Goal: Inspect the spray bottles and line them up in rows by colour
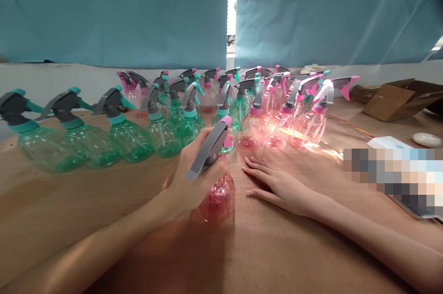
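Note:
My left hand [199, 174] is wrapped round the neck of a pink spray bottle [218, 199] with a grey and pink trigger head. The bottle's collar is hidden behind my fingers. To the right, my right hand [273, 183] lies flat on the brown table [277, 252], fingers stretched out and holding nothing. Just beyond it stand several pink spray bottles, the nearest pink bottle [249, 132] among them. A row of green spray bottles, such as one green bottle [129, 141], runs off to the left.
More green and pink spray bottles crowd the back of the table. An open cardboard box [394, 100] sits at the far right, near a white rounded object [427, 140] and a partly blurred-out item. Blue-green curtains [114, 12] hang behind.

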A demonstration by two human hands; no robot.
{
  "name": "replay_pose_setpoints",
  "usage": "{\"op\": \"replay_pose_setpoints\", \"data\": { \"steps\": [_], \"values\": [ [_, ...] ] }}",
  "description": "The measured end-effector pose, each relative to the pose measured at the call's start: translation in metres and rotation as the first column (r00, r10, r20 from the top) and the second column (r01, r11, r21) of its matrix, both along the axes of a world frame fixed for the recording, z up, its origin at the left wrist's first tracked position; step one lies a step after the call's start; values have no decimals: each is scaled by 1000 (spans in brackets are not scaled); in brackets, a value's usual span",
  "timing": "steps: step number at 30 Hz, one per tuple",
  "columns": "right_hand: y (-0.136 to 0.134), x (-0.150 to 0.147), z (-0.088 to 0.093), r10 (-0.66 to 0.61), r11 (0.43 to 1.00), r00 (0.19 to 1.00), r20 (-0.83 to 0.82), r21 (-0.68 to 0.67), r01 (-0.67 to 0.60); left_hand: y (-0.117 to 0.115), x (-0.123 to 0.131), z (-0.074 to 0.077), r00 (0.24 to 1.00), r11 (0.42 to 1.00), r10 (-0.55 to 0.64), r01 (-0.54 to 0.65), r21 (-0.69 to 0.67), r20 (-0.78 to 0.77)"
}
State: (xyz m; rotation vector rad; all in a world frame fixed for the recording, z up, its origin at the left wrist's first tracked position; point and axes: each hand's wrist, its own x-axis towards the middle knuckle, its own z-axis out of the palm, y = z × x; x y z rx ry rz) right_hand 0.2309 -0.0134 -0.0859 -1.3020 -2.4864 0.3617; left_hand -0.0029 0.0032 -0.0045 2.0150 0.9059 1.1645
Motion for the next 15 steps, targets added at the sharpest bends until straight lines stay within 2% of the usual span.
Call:
{"op": "replay_pose_setpoints", "data": {
  "steps": [15],
  "values": [
    [-1,0,-2,5,999,1000,-28,35,-4,-1,1,2,1000,1000,5,-5,6,1]
  ]
}}
